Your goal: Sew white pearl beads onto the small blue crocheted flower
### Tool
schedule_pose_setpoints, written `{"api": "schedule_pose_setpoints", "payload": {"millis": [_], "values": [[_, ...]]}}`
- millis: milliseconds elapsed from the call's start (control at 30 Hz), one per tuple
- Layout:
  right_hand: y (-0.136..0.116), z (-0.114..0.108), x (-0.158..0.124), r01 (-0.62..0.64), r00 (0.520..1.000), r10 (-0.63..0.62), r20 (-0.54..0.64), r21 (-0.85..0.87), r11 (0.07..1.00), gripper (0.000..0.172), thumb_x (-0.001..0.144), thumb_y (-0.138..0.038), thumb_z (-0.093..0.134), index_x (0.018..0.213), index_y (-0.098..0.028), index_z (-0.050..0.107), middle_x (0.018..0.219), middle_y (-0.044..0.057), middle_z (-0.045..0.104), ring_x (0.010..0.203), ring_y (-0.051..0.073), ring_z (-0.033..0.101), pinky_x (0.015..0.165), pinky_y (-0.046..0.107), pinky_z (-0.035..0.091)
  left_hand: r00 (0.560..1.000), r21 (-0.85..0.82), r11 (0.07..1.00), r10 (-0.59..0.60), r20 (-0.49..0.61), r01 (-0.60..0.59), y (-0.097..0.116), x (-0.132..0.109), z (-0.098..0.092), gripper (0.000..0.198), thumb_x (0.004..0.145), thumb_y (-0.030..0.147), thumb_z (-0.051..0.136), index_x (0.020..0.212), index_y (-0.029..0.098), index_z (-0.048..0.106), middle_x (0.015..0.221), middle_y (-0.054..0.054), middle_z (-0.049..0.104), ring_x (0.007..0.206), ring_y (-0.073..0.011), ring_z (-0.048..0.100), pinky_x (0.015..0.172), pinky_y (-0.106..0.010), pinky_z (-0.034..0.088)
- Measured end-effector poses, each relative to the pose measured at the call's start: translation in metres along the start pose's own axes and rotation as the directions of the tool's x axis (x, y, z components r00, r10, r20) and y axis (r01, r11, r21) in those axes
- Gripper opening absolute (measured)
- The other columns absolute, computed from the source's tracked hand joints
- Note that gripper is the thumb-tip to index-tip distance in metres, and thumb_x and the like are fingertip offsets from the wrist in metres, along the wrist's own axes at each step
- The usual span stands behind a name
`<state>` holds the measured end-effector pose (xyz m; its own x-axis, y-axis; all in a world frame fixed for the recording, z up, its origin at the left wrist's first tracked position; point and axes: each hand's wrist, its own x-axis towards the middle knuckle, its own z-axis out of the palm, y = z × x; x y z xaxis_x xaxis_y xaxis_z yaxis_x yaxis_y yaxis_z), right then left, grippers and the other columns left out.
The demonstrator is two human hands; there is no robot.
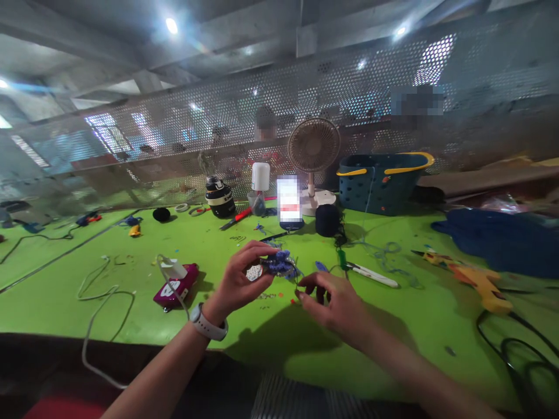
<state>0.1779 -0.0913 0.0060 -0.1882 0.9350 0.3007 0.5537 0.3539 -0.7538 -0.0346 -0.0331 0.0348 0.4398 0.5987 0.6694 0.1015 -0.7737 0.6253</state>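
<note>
My left hand [242, 279], with a white watch on its wrist, is closed around a small blue-purple yarn piece [279, 263] with a sparkly silver part, held above the green table [131, 302]. My right hand [332, 299] sits just right of it, fingers pinched together, apparently on a thin thread I cannot make out clearly. A ball of dark yarn [327, 220] stands farther back.
A magenta device [177, 284] with a white cable lies left. White-handled tool [371, 273], yellow glue gun [476, 280] and black cords are right. At the back: small fan [313, 148], blue basket [379, 180], phone [289, 202], bottle [219, 196]. A perforated metal screen stands behind, with people beyond it.
</note>
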Motion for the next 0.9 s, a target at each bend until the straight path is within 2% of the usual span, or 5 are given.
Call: {"api": "schedule_pose_setpoints", "payload": {"millis": [167,433,633,767,900], "values": [[0.002,0.003,0.004,0.035,0.999,-0.035,-0.023,0.019,0.999,0.011,0.077,-0.017,0.061,0.079,-0.018,0.072,0.079,0.004,0.073,0.07,0.018,0.065,0.067,0.031,0.048,1.0,-0.011,1.0,-0.018,0.002,0.018,-0.001,-0.001,0.0,0.042,0.075,0.004,0.062,0.114,0.02,0.063,0.107,-0.008,0.059,0.099,-0.0197,0.061,0.083,-0.035,0.056],[0.001,-0.006,-0.001,0.064,0.995,-0.062,-0.084,0.02,0.998,0.013,0.079,-0.018,0.055,0.07,-0.019,0.064,0.066,0.002,0.066,0.059,0.014,0.057,0.054,0.025,0.044,0.997,0.008,0.998,-0.054,-0.062,0.054,-0.004,-0.006,-0.004,0.034,0.078,0.008,0.063,0.111,0.018,0.063,0.107,-0.008,0.057,0.098,-0.0178,0.061,0.082,-0.031,0.058],[-0.001,-0.011,-0.003,0.142,0.963,-0.095,-0.253,0.173,0.975,0.011,0.081,-0.019,0.056,0.073,-0.02,0.064,0.085,0.005,0.063,0.072,0.016,0.059,0.062,0.027,0.05,0.989,0.054,0.989,-0.138,-0.054,0.141,-0.011,-0.012,-0.002,0.031,0.077,0.009,0.062,0.107,0.017,0.064,0.102,-0.008,0.06,0.092,-0.0177,0.064,0.077,-0.032,0.06],[0.001,-0.01,-0.004,0.212,0.937,-0.116,-0.33,0.27,0.939,0.01,0.083,-0.019,0.059,0.08,-0.02,0.069,0.087,0.005,0.059,0.068,0.013,0.056,0.054,0.024,0.048,0.982,0.09,0.978,-0.183,-0.035,0.186,-0.017,-0.018,0.003,0.03,0.076,0.009,0.062,0.104,0.016,0.065,0.098,-0.008,0.063,0.089,-0.0179,0.065,0.078,-0.034,0.06],[0.001,-0.011,-0.006,0.217,0.95,-0.119,-0.29,0.332,0.918,0.011,0.08,-0.017,0.06,0.076,-0.021,0.07,0.085,0.005,0.058,0.068,0.014,0.055,0.054,0.025,0.047,0.97,0.017,0.971,-0.237,-0.048,0.238,-0.02,-0.02,0.008,0.027,0.076,0.01,0.062,0.102,0.015,0.065,0.098,-0.008,0.063,0.085,-0.0167,0.067,0.072,-0.03,0.061]]}}
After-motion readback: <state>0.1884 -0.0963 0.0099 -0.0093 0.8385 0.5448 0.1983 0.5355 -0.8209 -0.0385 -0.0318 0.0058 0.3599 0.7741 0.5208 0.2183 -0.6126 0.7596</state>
